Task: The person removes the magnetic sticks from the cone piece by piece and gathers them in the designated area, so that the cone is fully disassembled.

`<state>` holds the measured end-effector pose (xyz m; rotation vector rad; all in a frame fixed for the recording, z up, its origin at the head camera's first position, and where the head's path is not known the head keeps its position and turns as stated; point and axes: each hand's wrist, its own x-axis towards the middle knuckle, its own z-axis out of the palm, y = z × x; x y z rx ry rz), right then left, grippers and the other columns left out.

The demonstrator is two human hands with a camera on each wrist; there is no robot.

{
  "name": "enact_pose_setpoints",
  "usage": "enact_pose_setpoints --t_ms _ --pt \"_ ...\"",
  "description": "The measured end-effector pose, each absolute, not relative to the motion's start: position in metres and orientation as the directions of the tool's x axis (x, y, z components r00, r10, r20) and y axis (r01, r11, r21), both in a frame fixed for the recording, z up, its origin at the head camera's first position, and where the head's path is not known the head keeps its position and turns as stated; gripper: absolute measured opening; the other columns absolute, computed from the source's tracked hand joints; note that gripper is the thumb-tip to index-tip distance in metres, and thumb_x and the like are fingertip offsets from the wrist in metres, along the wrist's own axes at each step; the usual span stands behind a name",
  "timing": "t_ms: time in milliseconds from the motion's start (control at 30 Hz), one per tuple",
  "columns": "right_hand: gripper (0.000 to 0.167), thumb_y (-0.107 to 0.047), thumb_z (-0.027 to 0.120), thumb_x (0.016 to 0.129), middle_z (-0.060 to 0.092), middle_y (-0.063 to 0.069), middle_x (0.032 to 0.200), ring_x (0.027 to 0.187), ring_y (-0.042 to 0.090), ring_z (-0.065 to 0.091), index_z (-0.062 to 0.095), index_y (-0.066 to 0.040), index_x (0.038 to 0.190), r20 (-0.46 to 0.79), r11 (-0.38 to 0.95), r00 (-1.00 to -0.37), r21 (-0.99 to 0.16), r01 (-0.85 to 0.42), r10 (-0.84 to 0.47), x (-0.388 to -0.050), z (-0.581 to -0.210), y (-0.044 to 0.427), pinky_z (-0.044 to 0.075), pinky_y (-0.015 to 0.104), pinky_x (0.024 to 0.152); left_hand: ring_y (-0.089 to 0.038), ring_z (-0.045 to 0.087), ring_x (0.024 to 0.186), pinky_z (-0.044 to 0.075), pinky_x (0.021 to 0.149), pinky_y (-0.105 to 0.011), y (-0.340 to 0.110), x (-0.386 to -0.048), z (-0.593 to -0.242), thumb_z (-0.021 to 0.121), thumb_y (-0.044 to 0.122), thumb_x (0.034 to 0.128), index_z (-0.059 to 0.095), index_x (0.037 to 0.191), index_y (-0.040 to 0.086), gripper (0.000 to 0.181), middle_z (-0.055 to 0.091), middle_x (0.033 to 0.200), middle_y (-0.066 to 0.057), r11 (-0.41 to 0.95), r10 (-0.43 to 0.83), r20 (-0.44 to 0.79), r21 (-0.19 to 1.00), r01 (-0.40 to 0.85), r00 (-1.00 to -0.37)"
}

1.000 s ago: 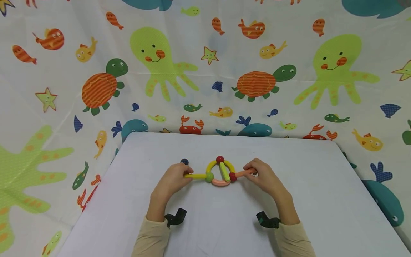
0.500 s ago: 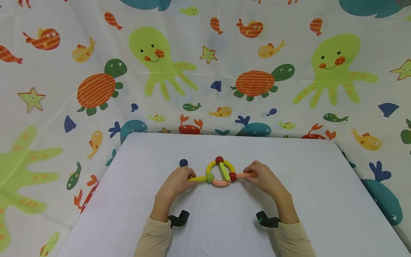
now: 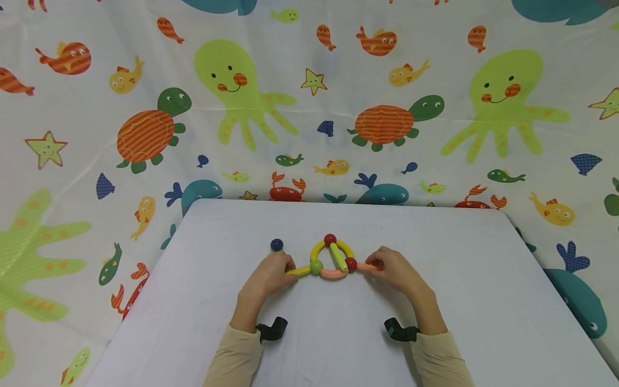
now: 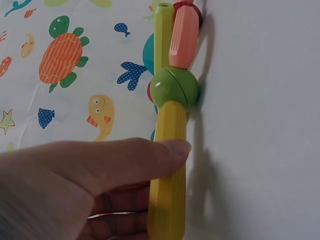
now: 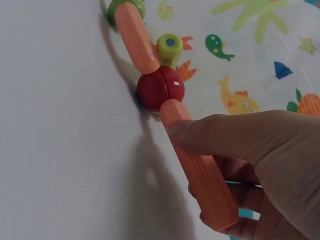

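Note:
My left hand (image 3: pixel 265 277) pinches a straight yellow building stick (image 4: pixel 169 200), its thumb lying across the top. That stick meets a green ball (image 3: pixel 316 267). Opposite, my right hand (image 3: pixel 400 271) holds a straight salmon building stick (image 5: pixel 200 177) that joins a red ball (image 3: pixel 351 264). Between the two balls runs a curved salmon stick (image 3: pixel 333 274). Curved yellow sticks (image 3: pixel 317 250) arch up from both balls to another red ball (image 3: pixel 330 239). A light green stick (image 3: pixel 338 256) slants from the top ball toward the right-hand red one; in the right wrist view its round end shows.
A loose dark blue ball (image 3: pixel 276 245) lies just beyond my left hand. All of this is on a white-covered table (image 3: pixel 425 231). A curtain printed with sea animals (image 3: pixel 309 123) hangs behind it. Each wrist wears a black camera mount (image 3: pixel 273 329).
My left hand has shifted slightly right and nearer to me, tilting the yellow stick and uncovering the blue ball. My right hand has lowered its stick's outer end a little.

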<state>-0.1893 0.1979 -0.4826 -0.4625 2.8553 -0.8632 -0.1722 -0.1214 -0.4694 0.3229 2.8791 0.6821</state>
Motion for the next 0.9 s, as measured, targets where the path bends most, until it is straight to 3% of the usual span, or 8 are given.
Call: enact_pose_setpoints --t_ms 667,900 --pt "0.022 -0.018 0.080 0.085 0.063 0.002 0.091 0.083 0.015 0.053 0.073 -0.008 0.103 -0.081 0.788 -0.943 -0.575 -0.221 -0.323 -0.1920 -0.4879 0.1977 0.050 0.031 0.077 -0.013 0.053 0.074 0.050 0.074 -0.032 -0.1225 -0.1767 -0.4781 0.081 0.018 0.0827 0.074 0.092 0.007 0.016 0.059 0.082 0.000 0.863 0.240 -0.130 0.482 0.150 -0.962" --pt "0.027 -0.019 0.081 0.084 0.063 0.002 0.092 0.083 0.015 0.053 0.072 -0.006 0.106 -0.072 0.775 -0.940 -0.590 -0.228 -0.332 -0.1916 -0.4864 0.1980 0.049 0.029 0.074 -0.016 0.052 0.077 0.048 0.075 -0.033 -0.1230 -0.1744 -0.4724 0.082 0.021 0.0820 0.073 0.100 0.007 0.025 0.057 0.085 -0.001 0.867 0.228 -0.128 0.479 0.141 -0.965"
